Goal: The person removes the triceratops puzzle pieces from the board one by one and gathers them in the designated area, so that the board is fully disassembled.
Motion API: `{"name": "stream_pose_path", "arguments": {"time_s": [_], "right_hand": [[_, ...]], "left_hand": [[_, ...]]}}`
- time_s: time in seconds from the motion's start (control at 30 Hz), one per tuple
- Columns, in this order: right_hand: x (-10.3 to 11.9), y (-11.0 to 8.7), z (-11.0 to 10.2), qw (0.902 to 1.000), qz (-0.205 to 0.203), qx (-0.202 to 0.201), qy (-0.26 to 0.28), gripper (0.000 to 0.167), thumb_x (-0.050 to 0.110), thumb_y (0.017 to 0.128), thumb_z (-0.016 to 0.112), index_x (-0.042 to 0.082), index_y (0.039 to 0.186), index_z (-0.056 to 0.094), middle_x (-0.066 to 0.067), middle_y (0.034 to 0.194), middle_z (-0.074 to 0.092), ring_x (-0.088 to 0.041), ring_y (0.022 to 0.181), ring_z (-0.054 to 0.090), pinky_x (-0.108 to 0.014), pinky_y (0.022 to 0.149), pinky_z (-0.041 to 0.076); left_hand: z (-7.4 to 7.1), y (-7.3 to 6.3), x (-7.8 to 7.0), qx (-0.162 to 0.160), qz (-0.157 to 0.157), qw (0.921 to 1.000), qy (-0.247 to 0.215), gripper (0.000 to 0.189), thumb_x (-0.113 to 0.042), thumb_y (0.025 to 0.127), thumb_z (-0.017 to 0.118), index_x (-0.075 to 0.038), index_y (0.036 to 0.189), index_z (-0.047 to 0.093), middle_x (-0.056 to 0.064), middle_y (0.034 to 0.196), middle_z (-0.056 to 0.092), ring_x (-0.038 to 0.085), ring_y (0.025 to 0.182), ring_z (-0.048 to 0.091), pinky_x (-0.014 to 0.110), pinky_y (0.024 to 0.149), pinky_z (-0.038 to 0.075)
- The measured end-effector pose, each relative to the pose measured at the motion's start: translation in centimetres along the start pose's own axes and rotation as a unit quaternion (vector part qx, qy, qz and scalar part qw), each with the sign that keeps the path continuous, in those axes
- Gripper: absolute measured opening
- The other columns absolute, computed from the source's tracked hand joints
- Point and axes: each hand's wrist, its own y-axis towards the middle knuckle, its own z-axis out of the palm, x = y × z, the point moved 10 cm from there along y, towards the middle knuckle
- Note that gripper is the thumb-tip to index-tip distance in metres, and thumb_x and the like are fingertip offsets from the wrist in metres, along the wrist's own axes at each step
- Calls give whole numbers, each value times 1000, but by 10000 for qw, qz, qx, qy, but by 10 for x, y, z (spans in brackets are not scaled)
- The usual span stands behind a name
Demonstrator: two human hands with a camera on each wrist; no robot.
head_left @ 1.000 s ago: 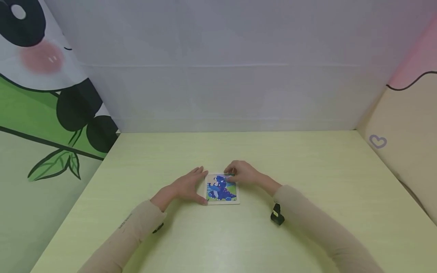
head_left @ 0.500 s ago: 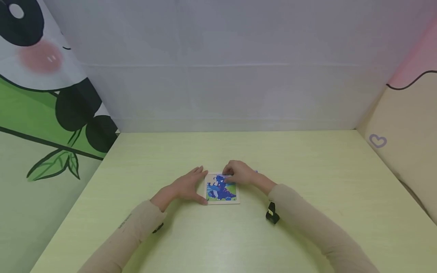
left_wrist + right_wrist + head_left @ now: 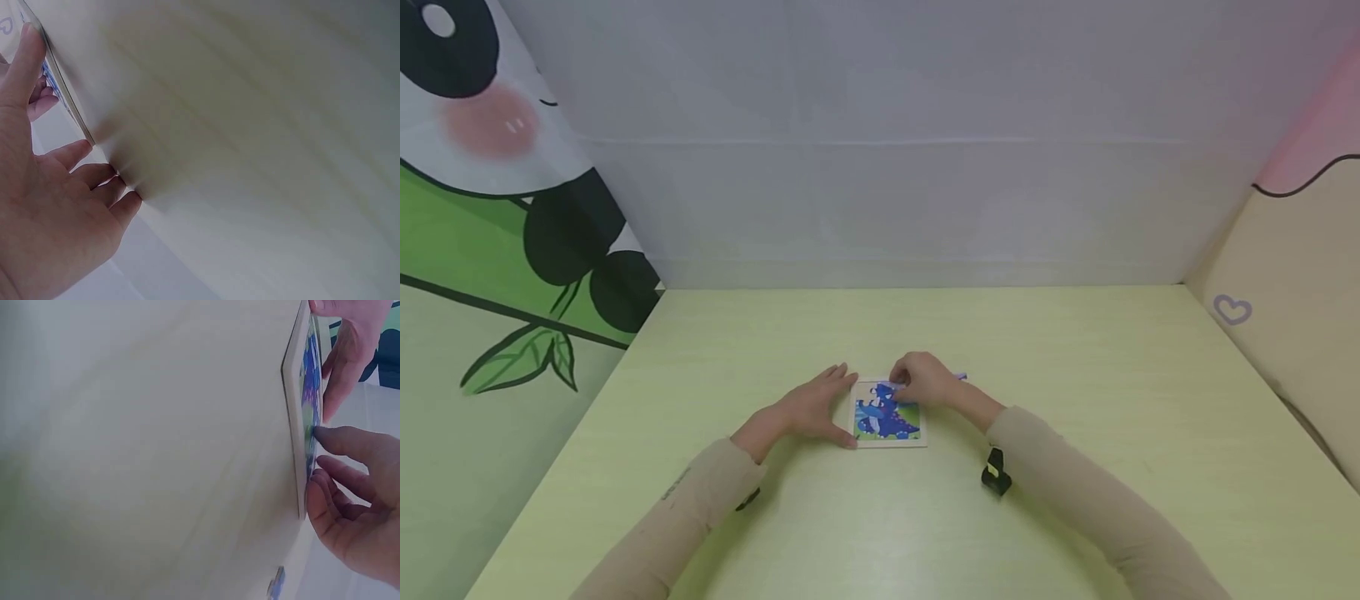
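Two at once: we see the left hand [image 3: 816, 408] and the right hand [image 3: 927, 379] both touching the dinosaur puzzle [image 3: 887, 421].
Puzzle place: flat on the pale surface [image 3: 865, 525], at six o'clock from the middle of the head view.
Puzzle picture: a blue dinosaur on green and blue, inside a light frame [image 3: 889, 444]; we notice a pale patch between ten and eleven o'clock.
Left grip: released, digits spread along the nine o'clock side, thumb at eight, index fingertip between ten and eleven.
Right grip: digits bent, tips on the puzzle's picture near twelve to one o'clock; we cannot tell whether they pinch a piece.
Loose piece [image 3: 962, 377]: blue-purple, on the surface at two o'clock from the puzzle, partly hidden by the right hand in our head view.
Sleeves: beige, the left sleeve [image 3: 677, 517] coming in from seven o'clock, the right sleeve [image 3: 1075, 487] from five.
Black fitting [image 3: 996, 473]: we find it beside the right cuff, at four o'clock from the puzzle.
Backdrop: a grey wall [image 3: 880, 167] at twelve o'clock.
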Motion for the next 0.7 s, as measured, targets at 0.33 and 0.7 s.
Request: {"name": "stream_pose_path", "arguments": {"time_s": [0.33, 0.7], "right_hand": [[-2, -1, -3, 9999, -156, 52, -18, 21, 11, 78, 71, 2, 96, 67, -2, 84, 62, -13, 76, 53, -23, 70, 48], [-11, 9, 4, 9983, 231, 398, 362, 19, 9, 76, 72, 4, 91, 62, -2, 83, 57, -15, 77, 51, -24, 71, 48]], "left_hand": [[-1, 2, -1, 29, -2, 10000, -22, 108, -54, 62, 75, -9, 145, 21, 13, 151, 7, 29, 138, 4, 49, 109, 16], [-2, 1, -4, -2, 136, 9999, 7, 108, -53, 62, 76, -7, 144, 23, 17, 150, 9, 32, 138, 6, 51, 108, 18]]}}
